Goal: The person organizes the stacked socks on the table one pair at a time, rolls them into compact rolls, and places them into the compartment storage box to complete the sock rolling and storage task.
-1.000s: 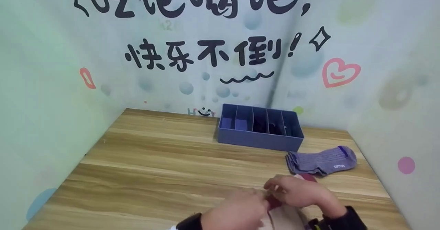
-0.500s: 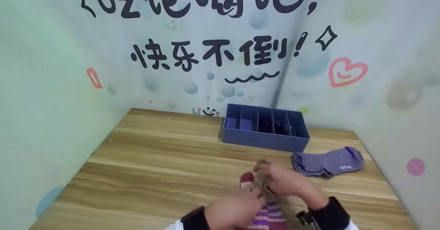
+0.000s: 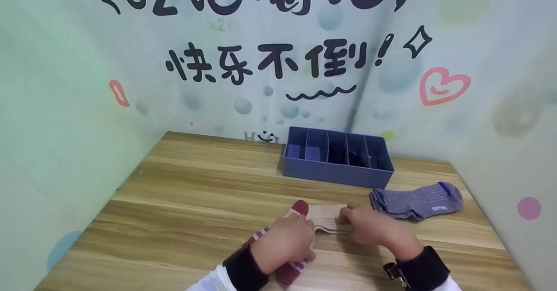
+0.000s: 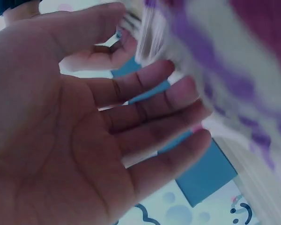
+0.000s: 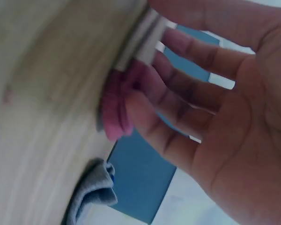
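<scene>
A pair of striped socks (image 3: 327,215), beige with purple bands and maroon ends, lies folded in front of the person. Over its striped part, the left hand (image 3: 287,241) grips the socks with bent fingers, covering much of them. In the left wrist view, that hand's fingertips reach the edge of the striped fabric (image 4: 220,56). At the other end, the right hand (image 3: 376,226) pinches the beige cuff, which stretches flat between the hands. The right wrist view has a maroon sock end (image 5: 117,105) beside the right fingers.
Behind the hands stands a blue divided box (image 3: 337,174), with dark items in some compartments. A folded grey-purple pair of socks (image 3: 417,202) lies on the wooden table (image 3: 196,204) to the right, near the box. Printed curtains (image 3: 226,108) enclose the back and sides.
The striped socks have turned, and their beige cuff now extends to the right. The right hand has moved right with the cuff; the left hand has shifted slightly forward. The box and grey-purple socks stay put.
</scene>
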Demonstrator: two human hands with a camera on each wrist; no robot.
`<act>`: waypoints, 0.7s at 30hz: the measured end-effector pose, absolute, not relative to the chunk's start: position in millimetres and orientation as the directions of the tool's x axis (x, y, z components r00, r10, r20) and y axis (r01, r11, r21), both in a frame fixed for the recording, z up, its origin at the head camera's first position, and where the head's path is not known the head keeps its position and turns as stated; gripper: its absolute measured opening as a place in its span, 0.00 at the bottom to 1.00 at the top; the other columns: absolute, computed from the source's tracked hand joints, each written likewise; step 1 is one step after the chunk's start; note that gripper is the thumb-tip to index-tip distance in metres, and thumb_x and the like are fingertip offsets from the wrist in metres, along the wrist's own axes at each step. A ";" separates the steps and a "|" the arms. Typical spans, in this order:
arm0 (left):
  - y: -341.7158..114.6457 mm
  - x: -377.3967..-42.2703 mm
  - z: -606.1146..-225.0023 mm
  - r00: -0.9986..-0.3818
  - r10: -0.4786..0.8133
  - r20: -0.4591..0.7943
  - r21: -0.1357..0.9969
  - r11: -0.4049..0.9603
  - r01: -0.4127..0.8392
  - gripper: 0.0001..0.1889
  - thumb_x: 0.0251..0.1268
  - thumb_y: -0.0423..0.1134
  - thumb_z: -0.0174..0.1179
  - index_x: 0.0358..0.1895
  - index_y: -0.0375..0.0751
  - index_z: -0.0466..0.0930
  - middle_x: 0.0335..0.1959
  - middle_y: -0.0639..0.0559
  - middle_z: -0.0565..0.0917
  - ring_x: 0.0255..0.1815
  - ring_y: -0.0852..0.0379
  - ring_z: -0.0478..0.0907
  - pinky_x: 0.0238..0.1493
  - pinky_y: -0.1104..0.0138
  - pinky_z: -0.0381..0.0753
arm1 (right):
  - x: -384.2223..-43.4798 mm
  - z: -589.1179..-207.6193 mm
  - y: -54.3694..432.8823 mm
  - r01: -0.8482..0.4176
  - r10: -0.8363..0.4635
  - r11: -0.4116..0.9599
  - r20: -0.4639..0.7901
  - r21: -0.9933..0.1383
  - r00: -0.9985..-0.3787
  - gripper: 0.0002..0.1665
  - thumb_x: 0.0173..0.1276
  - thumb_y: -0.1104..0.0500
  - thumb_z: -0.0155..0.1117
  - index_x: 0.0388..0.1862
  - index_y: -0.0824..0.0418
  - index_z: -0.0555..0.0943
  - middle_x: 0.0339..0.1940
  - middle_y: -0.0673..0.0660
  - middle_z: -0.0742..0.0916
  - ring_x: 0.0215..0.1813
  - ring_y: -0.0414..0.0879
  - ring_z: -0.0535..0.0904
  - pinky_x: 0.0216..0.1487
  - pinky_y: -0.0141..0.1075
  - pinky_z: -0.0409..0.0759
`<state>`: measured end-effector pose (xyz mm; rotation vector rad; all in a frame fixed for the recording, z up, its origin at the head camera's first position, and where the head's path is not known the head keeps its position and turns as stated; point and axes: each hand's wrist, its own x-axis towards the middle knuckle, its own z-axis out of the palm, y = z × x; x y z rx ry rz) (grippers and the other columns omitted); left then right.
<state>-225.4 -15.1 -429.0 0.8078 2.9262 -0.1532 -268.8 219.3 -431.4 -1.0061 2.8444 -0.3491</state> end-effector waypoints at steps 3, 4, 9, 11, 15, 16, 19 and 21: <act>-16.7 -225.4 -430.9 -0.867 0.483 -0.125 -0.130 0.858 0.497 0.37 0.54 0.66 0.76 0.58 0.42 0.81 0.54 0.47 0.83 0.56 0.52 0.80 0.48 0.56 0.88 | -269.3 -435.7 217.8 -0.602 -0.622 0.757 0.004 -0.253 -0.783 0.16 0.50 0.72 0.70 0.34 0.57 0.78 0.33 0.50 0.77 0.34 0.42 0.71 0.36 0.37 0.74; -18.0 -225.8 -430.7 -0.872 0.473 -0.129 -0.141 0.861 0.488 0.38 0.52 0.66 0.78 0.58 0.42 0.81 0.55 0.47 0.82 0.56 0.51 0.80 0.47 0.55 0.89 | -269.7 -436.2 218.5 -0.604 -0.624 0.752 0.010 -0.264 -0.781 0.16 0.49 0.73 0.69 0.33 0.57 0.77 0.32 0.50 0.76 0.34 0.41 0.69 0.36 0.36 0.72; -29.1 -231.3 -425.2 -0.907 0.401 -0.129 -0.148 0.896 0.418 0.32 0.56 0.56 0.79 0.59 0.40 0.83 0.53 0.45 0.83 0.52 0.49 0.81 0.47 0.54 0.89 | -274.2 -433.9 227.9 -0.599 -0.637 0.732 -0.013 -0.325 -0.771 0.17 0.49 0.78 0.62 0.31 0.59 0.78 0.29 0.49 0.75 0.33 0.39 0.67 0.35 0.33 0.68; -34.5 -234.6 -423.3 -0.917 0.379 -0.126 -0.139 0.908 0.395 0.25 0.61 0.50 0.76 0.57 0.40 0.84 0.50 0.44 0.84 0.50 0.48 0.83 0.48 0.53 0.88 | -276.4 -431.8 231.7 -0.602 -0.646 0.724 -0.024 -0.337 -0.763 0.17 0.50 0.80 0.60 0.30 0.59 0.77 0.27 0.47 0.74 0.32 0.38 0.66 0.34 0.32 0.67; -45.3 -241.7 -418.3 -0.916 0.376 -0.141 -0.100 0.915 0.391 0.15 0.62 0.41 0.72 0.49 0.39 0.86 0.44 0.45 0.85 0.45 0.48 0.84 0.43 0.53 0.88 | -279.0 -428.4 237.8 -0.604 -0.655 0.718 -0.044 -0.344 -0.754 0.16 0.53 0.80 0.60 0.28 0.60 0.77 0.25 0.46 0.70 0.30 0.37 0.64 0.34 0.31 0.63; -47.7 -243.4 -416.9 -0.914 0.378 -0.146 -0.088 0.916 0.392 0.12 0.61 0.38 0.71 0.46 0.40 0.87 0.42 0.45 0.86 0.42 0.49 0.83 0.42 0.54 0.88 | -279.3 -427.7 238.9 -0.605 -0.656 0.719 -0.048 -0.342 -0.753 0.15 0.54 0.79 0.61 0.28 0.59 0.76 0.25 0.45 0.70 0.30 0.37 0.63 0.33 0.31 0.62; -53.0 -248.4 -413.5 -0.911 0.379 -0.161 -0.067 0.917 0.393 0.05 0.59 0.35 0.71 0.36 0.41 0.86 0.35 0.48 0.85 0.34 0.53 0.81 0.36 0.55 0.88 | -279.6 -425.6 241.5 -0.597 -0.644 0.734 -0.055 -0.324 -0.763 0.16 0.54 0.77 0.64 0.25 0.57 0.74 0.24 0.44 0.68 0.28 0.37 0.62 0.32 0.30 0.61; -55.3 -250.7 -411.1 -0.909 0.384 -0.164 -0.054 0.916 0.397 0.04 0.60 0.34 0.70 0.31 0.42 0.83 0.30 0.50 0.83 0.30 0.55 0.77 0.34 0.56 0.87 | -279.6 -424.1 242.8 -0.588 -0.631 0.747 -0.051 -0.311 -0.774 0.17 0.55 0.75 0.66 0.22 0.56 0.72 0.23 0.43 0.67 0.27 0.36 0.61 0.31 0.30 0.60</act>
